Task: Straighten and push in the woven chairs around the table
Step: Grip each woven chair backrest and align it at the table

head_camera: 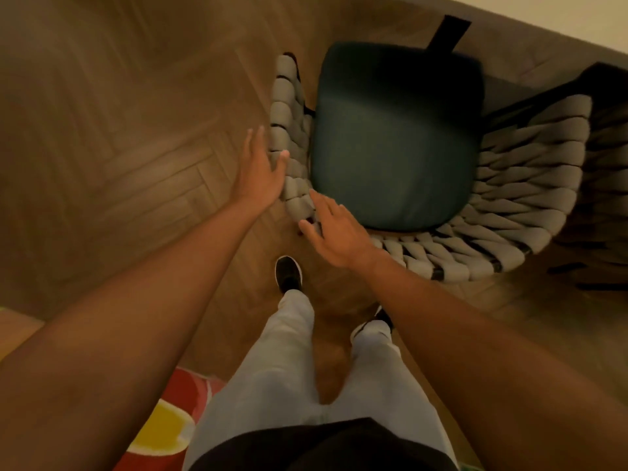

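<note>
A woven chair [503, 212] with a grey rope backrest and a dark teal seat cushion [394, 141] stands on the floor ahead of me, seen from above. My left hand [260, 171] lies flat against the outer side of the chair's left woven arm, fingers straight and thumb touching the weave. My right hand [334, 232] rests with spread fingers on the curved corner of the woven backrest beside the cushion. A black chair leg [448, 32] sticks out beyond the seat.
The light table edge [557, 18] crosses the top right corner, just past the chair. Herringbone wood floor [119, 147] spreads to the left. A red and yellow rug [170, 426] lies at bottom left. My legs and black shoes stand behind the chair.
</note>
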Available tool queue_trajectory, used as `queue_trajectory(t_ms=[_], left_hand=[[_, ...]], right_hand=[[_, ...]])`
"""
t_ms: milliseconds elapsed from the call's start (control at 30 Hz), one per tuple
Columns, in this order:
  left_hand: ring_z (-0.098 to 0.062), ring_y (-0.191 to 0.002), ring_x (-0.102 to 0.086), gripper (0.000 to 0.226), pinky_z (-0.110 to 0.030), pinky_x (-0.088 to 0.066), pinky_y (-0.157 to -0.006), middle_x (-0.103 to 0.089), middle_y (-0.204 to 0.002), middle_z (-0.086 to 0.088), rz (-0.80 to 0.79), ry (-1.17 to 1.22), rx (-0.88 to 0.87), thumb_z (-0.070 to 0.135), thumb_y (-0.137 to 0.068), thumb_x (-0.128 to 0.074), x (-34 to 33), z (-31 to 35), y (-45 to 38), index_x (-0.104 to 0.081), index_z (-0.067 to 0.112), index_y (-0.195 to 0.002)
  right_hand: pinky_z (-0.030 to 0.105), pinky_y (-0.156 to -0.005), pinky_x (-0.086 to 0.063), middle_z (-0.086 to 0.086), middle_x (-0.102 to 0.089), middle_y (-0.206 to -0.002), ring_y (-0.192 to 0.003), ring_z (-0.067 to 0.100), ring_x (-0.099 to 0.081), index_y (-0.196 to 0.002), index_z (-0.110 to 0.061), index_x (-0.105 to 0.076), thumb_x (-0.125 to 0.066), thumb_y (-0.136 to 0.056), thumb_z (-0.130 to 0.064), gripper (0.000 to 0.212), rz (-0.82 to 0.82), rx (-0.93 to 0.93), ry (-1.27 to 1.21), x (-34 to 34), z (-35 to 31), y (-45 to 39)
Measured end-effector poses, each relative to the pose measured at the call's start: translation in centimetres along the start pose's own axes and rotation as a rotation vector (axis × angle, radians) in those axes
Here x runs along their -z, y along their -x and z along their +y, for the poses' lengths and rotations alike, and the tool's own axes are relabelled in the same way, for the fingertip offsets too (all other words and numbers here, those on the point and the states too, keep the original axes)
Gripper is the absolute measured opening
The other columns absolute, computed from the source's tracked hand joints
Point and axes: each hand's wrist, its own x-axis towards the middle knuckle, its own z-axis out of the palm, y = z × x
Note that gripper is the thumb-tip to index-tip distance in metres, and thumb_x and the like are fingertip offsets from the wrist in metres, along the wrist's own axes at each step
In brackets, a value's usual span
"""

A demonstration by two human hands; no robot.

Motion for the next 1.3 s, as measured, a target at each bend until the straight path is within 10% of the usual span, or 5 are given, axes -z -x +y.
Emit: queue_trajectory(t_ms=[200,533,1300], left_hand=[[-0.022,-0.154,-0.015,0.077,-0.033,-0.014,-0.124,-0.013,-0.168,-0.009,-0.143,0.137,-0.033,0.050,-0.105,-0.040,0.5,-1.0,-4.5,-0.005,0.010,-0.161],[-0.026,-0.143,-0.040,0.066,-0.038,-0.034,-0.117,-0.039,-0.157,-0.016,-0.148,0.198,-0.118,0.037,-0.107,-0.040,-0.9,-1.1,-6.1,-0.016,0.003,-0.158],[-0.025,-0.144,-0.038,0.068,-0.027,-0.030,-0.113,-0.038,-0.158,-0.015,-0.205,0.021,-0.259,0.041,-0.108,-0.038,0.7,3.3,-15.2,-0.014,0.003,-0.159]], right_hand=[[0.049,-0.108,-0.043,0.014,-0.037,-0.157,-0.135,0.034,-0.046,-0.161,-0.016,-0.010,-0.039,-0.104,-0.052,0.074,0.122,-0.163,-0.017,-3.5,-3.6,-3.4],[0.038,-0.051,-0.054,0.016,-0.072,-0.096,-0.075,0.033,-0.071,-0.126,-0.002,-0.060,-0.060,-0.097,-0.048,0.055,0.273,-0.251,0.263,-4.9,-4.0,-4.7],[0.044,-0.084,-0.056,0.011,-0.065,-0.126,-0.108,0.030,-0.066,-0.149,-0.011,-0.036,-0.031,-0.106,-0.055,0.062,0.175,-0.332,0.270,1.3,-3.7,-12.1]])
